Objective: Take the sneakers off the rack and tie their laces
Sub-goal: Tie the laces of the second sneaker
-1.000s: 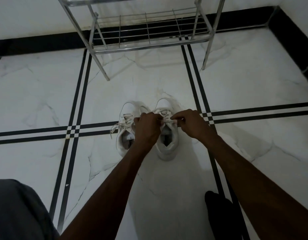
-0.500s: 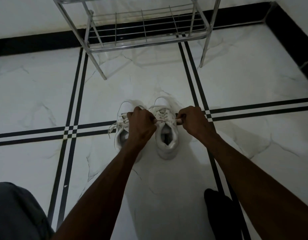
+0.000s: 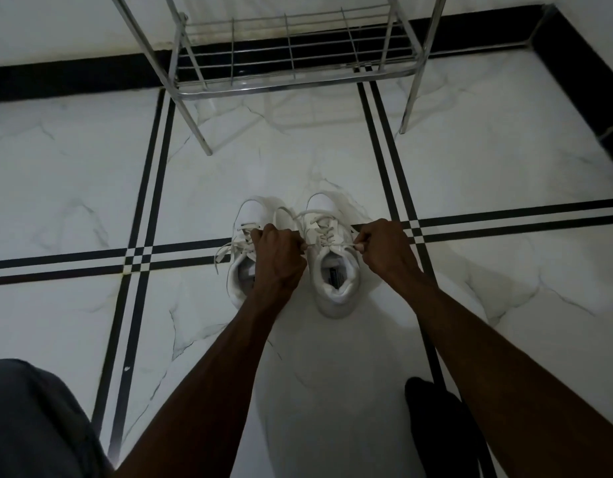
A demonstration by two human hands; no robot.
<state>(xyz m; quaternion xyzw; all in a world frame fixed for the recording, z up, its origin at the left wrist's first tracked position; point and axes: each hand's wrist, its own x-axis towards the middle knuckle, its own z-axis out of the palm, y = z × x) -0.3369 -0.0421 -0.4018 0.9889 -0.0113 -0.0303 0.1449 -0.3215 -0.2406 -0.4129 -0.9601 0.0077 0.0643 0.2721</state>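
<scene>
Tightening the right sneaker's [image 3: 336, 267] knot
Left hand [image 3: 281, 257] and right hand [image 3: 384, 250] each pinch a lace end [image 3: 348, 246]; pull outward evenly, keeping the knot centred over its tongue.

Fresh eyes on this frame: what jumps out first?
The pair of white sneakers at centre, side by side on the marble floor, toes toward the rack. Both hands are over them: the left hand and right hand each pinch a lace end of the right sneaker, pulled taut between them, while the left sneaker's laces hang loose. Behind stands a chrome wire shoe rack, its bottom shelf bare.
</scene>
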